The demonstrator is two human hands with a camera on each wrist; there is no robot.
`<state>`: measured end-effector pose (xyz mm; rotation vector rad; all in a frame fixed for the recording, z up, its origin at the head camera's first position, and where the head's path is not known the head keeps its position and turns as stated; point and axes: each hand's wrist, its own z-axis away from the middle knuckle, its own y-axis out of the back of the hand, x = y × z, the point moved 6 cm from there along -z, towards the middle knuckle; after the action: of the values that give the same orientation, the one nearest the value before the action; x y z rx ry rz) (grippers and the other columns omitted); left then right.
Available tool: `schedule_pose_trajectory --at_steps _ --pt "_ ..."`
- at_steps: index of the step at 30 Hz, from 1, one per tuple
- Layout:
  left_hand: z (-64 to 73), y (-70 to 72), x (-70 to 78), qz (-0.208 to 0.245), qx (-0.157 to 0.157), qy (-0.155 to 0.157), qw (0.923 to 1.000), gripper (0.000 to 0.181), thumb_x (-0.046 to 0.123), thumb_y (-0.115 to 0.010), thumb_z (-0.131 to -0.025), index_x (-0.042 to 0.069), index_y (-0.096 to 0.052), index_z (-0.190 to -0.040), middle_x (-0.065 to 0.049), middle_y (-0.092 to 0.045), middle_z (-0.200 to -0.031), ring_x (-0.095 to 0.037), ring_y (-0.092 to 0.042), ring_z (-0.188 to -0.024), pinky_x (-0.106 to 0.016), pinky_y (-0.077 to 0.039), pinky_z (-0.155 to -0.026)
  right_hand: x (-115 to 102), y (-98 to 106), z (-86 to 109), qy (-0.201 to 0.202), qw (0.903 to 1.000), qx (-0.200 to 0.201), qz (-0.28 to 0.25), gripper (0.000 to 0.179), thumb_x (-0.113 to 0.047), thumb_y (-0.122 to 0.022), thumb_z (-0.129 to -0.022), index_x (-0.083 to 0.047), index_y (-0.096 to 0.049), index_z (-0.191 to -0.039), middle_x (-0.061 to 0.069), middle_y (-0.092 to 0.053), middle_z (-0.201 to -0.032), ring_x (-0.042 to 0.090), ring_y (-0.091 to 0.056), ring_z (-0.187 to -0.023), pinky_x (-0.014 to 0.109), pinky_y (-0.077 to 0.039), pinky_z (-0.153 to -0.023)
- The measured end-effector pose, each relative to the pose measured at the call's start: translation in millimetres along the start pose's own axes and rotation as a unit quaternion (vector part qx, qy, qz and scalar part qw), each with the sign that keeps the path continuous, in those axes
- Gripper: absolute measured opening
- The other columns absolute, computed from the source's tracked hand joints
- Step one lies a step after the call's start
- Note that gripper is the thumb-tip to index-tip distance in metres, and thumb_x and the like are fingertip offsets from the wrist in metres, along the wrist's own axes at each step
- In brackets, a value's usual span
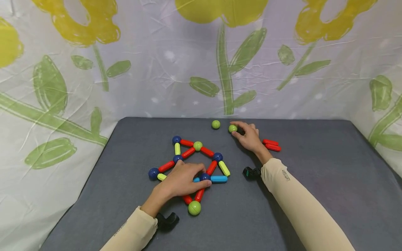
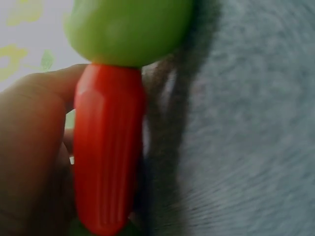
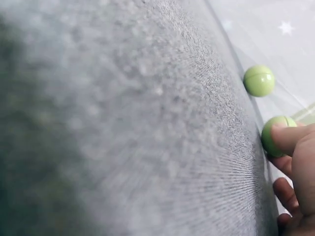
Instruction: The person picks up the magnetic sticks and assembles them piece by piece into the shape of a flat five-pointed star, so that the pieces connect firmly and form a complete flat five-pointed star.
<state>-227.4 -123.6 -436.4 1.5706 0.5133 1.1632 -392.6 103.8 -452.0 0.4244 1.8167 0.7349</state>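
Observation:
A flat frame of magnetic rods and balls lies on the grey table, with blue balls, green balls and red, yellow and light blue rods. My left hand (image 1: 183, 177) reaches over it, thumb and index finger around a dark blue ball (image 1: 205, 177) that joins a light blue rod (image 1: 219, 179) and red rods. Close up in the left wrist view, a red rod (image 2: 109, 147) meets a green ball (image 2: 130, 29) at the frame's near corner. At the far side, my right hand (image 1: 249, 136) pinches a loose green ball (image 1: 232, 128) between thumb and fingers.
Another green ball (image 1: 215, 124) rests at the table's back edge, left of the right hand. Two loose red rods (image 1: 272, 145) lie side by side right of that hand. A printed flower curtain (image 1: 176, 94) hangs behind the grey table (image 1: 314, 174).

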Motion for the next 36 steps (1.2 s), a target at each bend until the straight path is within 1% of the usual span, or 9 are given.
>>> schedule_pose_trajectory --at_steps 3,6,10,12,16,20,26,33,36 --pt "-1.2 -1.5 1.0 -0.008 0.011 0.004 0.9999 0.039 0.056 -0.066 -0.093 0.022 -0.064 -0.113 0.012 -0.064 -0.089 -0.008 -0.054 -0.081 -0.034 -0.033 -0.084 0 1 3.1 -0.001 1.0000 -0.004 -0.008 0.042 -0.022 -0.068 -0.099 -0.016 -0.061 -0.140 0.014 -0.065 -0.133 0.027 -0.046 -0.094 0.044 -0.018 -0.085" --pt "-1.6 -1.6 2.5 -0.010 0.029 0.001 0.9995 0.051 0.057 -0.066 -0.093 0.022 -0.061 -0.130 0.008 -0.068 -0.115 -0.012 -0.056 -0.097 -0.036 -0.036 -0.087 -1 1 6.4 0.004 0.9998 -0.012 -0.017 0.041 -0.024 -0.071 -0.097 -0.017 -0.065 -0.136 0.011 -0.068 -0.128 0.023 -0.049 -0.085 0.042 -0.018 -0.085" --pt "-0.5 -0.1 5.9 -0.021 0.053 -0.019 0.9982 0.063 0.057 -0.063 -0.095 0.028 -0.049 -0.149 0.002 -0.060 -0.138 -0.019 -0.053 -0.119 -0.043 -0.039 -0.095 -3 1 11.8 0.021 0.9990 -0.027 -0.027 0.039 -0.023 -0.073 -0.096 -0.016 -0.067 -0.133 0.009 -0.069 -0.123 0.021 -0.049 -0.079 0.040 -0.019 -0.084" --pt "0.2 0.3 8.3 -0.029 0.062 -0.034 0.9971 0.062 0.057 -0.063 -0.095 0.032 -0.048 -0.150 0.000 -0.059 -0.135 -0.021 -0.051 -0.121 -0.045 -0.040 -0.094 -5 1 16.3 0.028 0.9986 -0.036 -0.029 0.038 -0.023 -0.073 -0.095 -0.015 -0.068 -0.132 0.009 -0.070 -0.119 0.020 -0.049 -0.076 0.040 -0.019 -0.081" --pt "1.1 -0.1 13.5 -0.038 0.068 -0.060 0.9952 0.053 0.053 -0.063 -0.097 0.034 -0.054 -0.146 0.000 -0.059 -0.124 -0.020 -0.050 -0.114 -0.042 -0.039 -0.088 -9 1 28.6 0.032 0.9974 -0.056 -0.033 0.038 -0.025 -0.076 -0.093 -0.017 -0.069 -0.129 0.007 -0.070 -0.114 0.019 -0.048 -0.076 0.039 -0.019 -0.081" --pt "0.8 -2.0 17.4 -0.036 0.061 -0.066 0.9953 0.043 0.047 -0.064 -0.098 0.036 -0.061 -0.139 0.001 -0.060 -0.118 -0.018 -0.049 -0.107 -0.038 -0.038 -0.085 -11 2 43.5 0.039 0.9956 -0.076 -0.037 0.035 -0.026 -0.078 -0.091 -0.021 -0.071 -0.125 0.003 -0.069 -0.107 0.020 -0.047 -0.078 0.038 -0.022 -0.081" --pt "1.1 -4.9 21.7 -0.044 0.065 -0.065 0.9948 0.031 0.040 -0.065 -0.098 0.036 -0.066 -0.129 0.004 -0.060 -0.110 -0.015 -0.046 -0.097 -0.034 -0.037 -0.081 -15 1 63.2 0.053 0.9918 -0.101 -0.056 0.032 -0.026 -0.082 -0.088 -0.022 -0.073 -0.118 0.000 -0.069 -0.099 0.019 -0.050 -0.077 0.033 -0.036 -0.076" --pt "0.6 -10.2 23.6 -0.050 0.063 -0.046 0.9957 0.031 0.044 -0.065 -0.098 0.037 -0.066 -0.128 0.007 -0.060 -0.104 -0.014 -0.047 -0.094 -0.033 -0.036 -0.081 -18 3 87.4 0.073 0.9866 -0.125 -0.074 0.029 -0.025 -0.087 -0.082 -0.023 -0.074 -0.108 -0.001 -0.068 -0.096 0.018 -0.053 -0.082 0.037 -0.031 -0.084" --pt "0.0 -10.6 24.1 -0.043 0.063 -0.033 0.9965 0.029 0.044 -0.067 -0.096 0.037 -0.066 -0.124 0.008 -0.060 -0.102 -0.013 -0.048 -0.092 -0.033 -0.036 -0.081 -20 5 99.8 0.076 0.9839 -0.139 -0.084 0.031 -0.024 -0.089 -0.079 -0.024 -0.074 -0.106 -0.003 -0.067 -0.094 0.017 -0.053 -0.085 0.036 -0.033 -0.084"
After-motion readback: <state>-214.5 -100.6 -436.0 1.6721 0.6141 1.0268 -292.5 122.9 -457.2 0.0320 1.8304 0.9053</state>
